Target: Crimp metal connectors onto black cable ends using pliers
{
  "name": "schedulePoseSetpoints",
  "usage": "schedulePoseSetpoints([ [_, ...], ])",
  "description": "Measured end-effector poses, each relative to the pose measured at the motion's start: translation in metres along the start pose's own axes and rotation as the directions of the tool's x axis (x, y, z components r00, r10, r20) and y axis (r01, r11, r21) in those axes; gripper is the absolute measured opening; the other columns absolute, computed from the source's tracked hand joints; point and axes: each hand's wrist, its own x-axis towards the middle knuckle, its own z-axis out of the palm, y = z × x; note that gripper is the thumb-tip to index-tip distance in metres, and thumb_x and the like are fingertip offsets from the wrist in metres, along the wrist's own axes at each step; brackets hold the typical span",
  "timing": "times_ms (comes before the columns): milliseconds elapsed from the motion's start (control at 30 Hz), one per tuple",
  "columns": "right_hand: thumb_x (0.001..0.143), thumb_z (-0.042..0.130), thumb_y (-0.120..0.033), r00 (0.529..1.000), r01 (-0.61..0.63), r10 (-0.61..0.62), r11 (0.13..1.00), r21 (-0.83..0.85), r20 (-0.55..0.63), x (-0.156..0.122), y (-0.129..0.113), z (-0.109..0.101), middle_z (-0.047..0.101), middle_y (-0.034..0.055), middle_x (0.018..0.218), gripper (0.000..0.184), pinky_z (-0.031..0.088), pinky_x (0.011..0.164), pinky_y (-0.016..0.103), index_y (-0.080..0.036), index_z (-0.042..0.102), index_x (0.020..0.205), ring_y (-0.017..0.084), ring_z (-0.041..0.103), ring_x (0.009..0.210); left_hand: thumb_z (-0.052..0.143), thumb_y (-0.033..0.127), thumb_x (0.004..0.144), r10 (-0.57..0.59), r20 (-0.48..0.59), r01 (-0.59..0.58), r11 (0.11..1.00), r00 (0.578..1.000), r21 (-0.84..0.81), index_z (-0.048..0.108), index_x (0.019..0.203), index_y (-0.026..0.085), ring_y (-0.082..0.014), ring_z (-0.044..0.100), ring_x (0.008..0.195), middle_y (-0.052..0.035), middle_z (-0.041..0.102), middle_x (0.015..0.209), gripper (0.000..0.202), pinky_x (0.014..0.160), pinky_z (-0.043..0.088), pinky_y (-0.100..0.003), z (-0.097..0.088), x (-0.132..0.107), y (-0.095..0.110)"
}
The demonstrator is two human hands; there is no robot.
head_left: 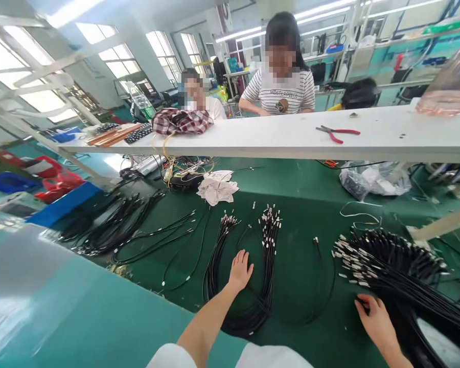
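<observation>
My left hand (241,272) lies flat on the green tabletop, fingers stretched out, inside the curve of a U-shaped bundle of black cables (267,276). The bundle's metal-tipped ends point away from me. My right hand (373,317) is curled, thumb near the fingertips, beside a big pile of black cables (402,276) with silvery connectors. Something dark shows between its thumb and fingers, but I cannot make out what it is. A single black cable (317,250) runs in a loose curve between the U-shaped bundle and the pile.
More black cables (111,225) lie at the left. Crumpled pale cloth or paper (217,187) and a clear plastic bag (375,180) sit under a white shelf (260,140). The shelf holds red-handled pliers (338,133) and checked cloth (182,121). Two people are beyond it.
</observation>
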Motion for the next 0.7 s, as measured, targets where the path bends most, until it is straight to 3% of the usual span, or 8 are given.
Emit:
schedulePoseSetpoints([
  [67,0.081,0.052,-0.056,0.999,0.035,-0.035,0.999,-0.002,0.028,-0.003,0.003,-0.001,0.062,0.0106,0.086,0.04,0.05,0.072,0.041,-0.019,0.065,0.089,0.026,0.062,0.075,0.039,0.041,0.099,-0.029,-0.036,0.029,1.0,0.999,0.006,0.051,0.142,0.022,-0.0271,0.045,0.141,-0.0099,0.051,0.15,0.048,0.116,0.037,-0.047,-0.007,0.003,-0.009],
  [167,0.084,0.049,-0.052,0.996,0.079,-0.08,0.996,-0.035,-0.025,-0.006,0.001,0.0,0.06,0.0103,0.082,0.035,0.048,0.076,0.043,-0.02,0.062,0.089,0.028,0.061,0.078,0.031,0.038,0.101,-0.169,-0.125,0.173,0.985,0.978,0.022,0.049,0.143,0.015,-0.0336,0.049,0.135,-0.0183,0.052,0.146,0.051,0.109,0.041,-0.055,-0.012,0.004,-0.027],
  [300,0.085,0.048,-0.047,0.985,0.102,-0.117,0.988,-0.117,-0.128,-0.011,-0.006,0.011,0.059,0.0124,0.079,0.028,0.045,0.076,0.047,-0.022,0.062,0.083,0.031,0.06,0.078,0.03,0.036,0.101,-0.293,-0.187,0.303,0.953,0.938,0.027,0.049,0.142,0.013,-0.0375,0.049,0.134,-0.0208,0.052,0.144,0.051,0.106,0.043,-0.059,-0.002,-0.002,-0.045],
  [500,0.085,0.046,-0.042,0.983,0.058,-0.094,0.974,-0.218,-0.158,-0.011,0.0,0.032,0.06,0.0147,0.08,0.025,0.044,0.071,0.049,-0.023,0.064,0.085,0.034,0.059,0.079,0.033,0.036,0.099,-0.323,-0.163,0.332,0.943,0.932,0.03,0.047,0.145,0.016,-0.0367,0.043,0.139,-0.0178,0.049,0.148,0.052,0.11,0.04,-0.057,0.015,0.001,-0.052],
  [700,0.087,0.045,-0.041,0.985,0.087,-0.124,0.959,-0.269,-0.123,-0.007,0.025,0.047,0.061,0.0143,0.084,0.026,0.044,0.072,0.048,-0.024,0.063,0.092,0.035,0.059,0.081,0.035,0.037,0.099,-0.331,-0.156,0.338,0.941,0.931,0.018,0.05,0.143,0.016,-0.0369,0.044,0.137,-0.0184,0.049,0.147,0.051,0.109,0.04,-0.058,0.01,0.011,-0.047],
])
